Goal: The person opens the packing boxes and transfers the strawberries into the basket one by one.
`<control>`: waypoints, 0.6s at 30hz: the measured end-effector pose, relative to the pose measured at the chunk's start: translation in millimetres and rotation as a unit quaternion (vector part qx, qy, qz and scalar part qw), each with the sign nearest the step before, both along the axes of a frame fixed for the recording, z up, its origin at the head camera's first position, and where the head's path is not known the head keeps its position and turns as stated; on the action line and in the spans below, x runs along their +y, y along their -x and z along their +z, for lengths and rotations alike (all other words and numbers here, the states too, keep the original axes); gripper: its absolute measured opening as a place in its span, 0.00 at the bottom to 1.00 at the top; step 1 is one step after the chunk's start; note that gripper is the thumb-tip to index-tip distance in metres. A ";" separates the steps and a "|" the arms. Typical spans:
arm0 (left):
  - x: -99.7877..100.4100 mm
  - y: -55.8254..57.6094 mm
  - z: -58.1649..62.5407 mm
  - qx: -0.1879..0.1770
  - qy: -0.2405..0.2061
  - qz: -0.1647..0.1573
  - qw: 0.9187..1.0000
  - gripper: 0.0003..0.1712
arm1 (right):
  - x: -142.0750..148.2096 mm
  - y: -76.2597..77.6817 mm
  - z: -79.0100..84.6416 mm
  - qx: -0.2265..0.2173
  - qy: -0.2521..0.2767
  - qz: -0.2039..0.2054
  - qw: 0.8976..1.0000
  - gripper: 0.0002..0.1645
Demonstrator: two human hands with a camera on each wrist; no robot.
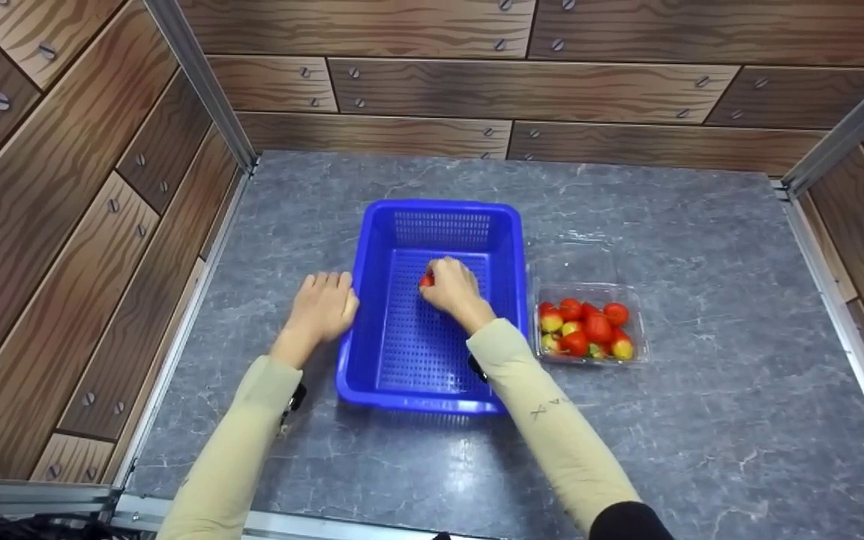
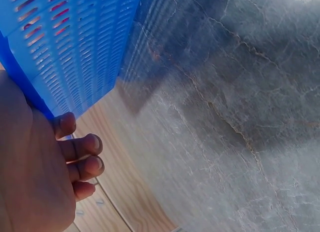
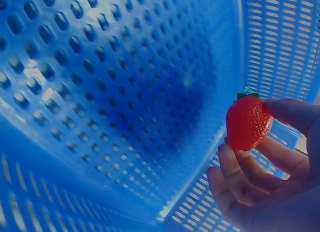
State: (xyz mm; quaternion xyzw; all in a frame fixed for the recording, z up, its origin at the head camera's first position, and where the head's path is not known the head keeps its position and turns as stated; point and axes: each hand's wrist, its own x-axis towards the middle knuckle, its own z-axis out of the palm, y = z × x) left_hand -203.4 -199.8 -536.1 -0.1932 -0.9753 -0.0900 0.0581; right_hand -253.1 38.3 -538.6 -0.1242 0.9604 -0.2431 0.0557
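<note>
Pinched between thumb and fingertips, a red strawberry (image 3: 248, 123) with a small green leafy top is held in my right hand (image 1: 453, 286). That hand reaches down inside a blue perforated plastic basket (image 1: 516, 240), and the basket's slotted walls and holed floor fill the right wrist view. My left hand (image 1: 322, 307) holds the basket's left rim, its fingers (image 2: 84, 147) curled on the outer side. The left thumb is hidden in the left wrist view. Right of the basket, a clear plastic box (image 1: 638, 352) contains several red strawberries (image 1: 598, 328) and red-and-yellow fruits (image 1: 622, 346).
The box's clear lid (image 1: 574, 262) lies folded back behind it. A grey marbled tabletop (image 1: 732, 360) bears everything. Wood-patterned panels (image 1: 432, 90) enclose the back and sides, with metal rails (image 1: 211, 90) at the corners.
</note>
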 end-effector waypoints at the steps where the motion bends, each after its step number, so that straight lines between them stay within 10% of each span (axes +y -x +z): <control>1: -0.4 -0.2 0.0 0.002 0.000 0.000 1.000 0.16 | -0.6 -0.2 -2.4 -0.005 -0.004 0.001 1.000 0.08; 18: -0.5 -1.7 1.6 -0.005 -0.001 0.008 1.000 0.17 | 0.4 -1.1 -18.3 -0.042 -0.021 -0.009 0.999 0.17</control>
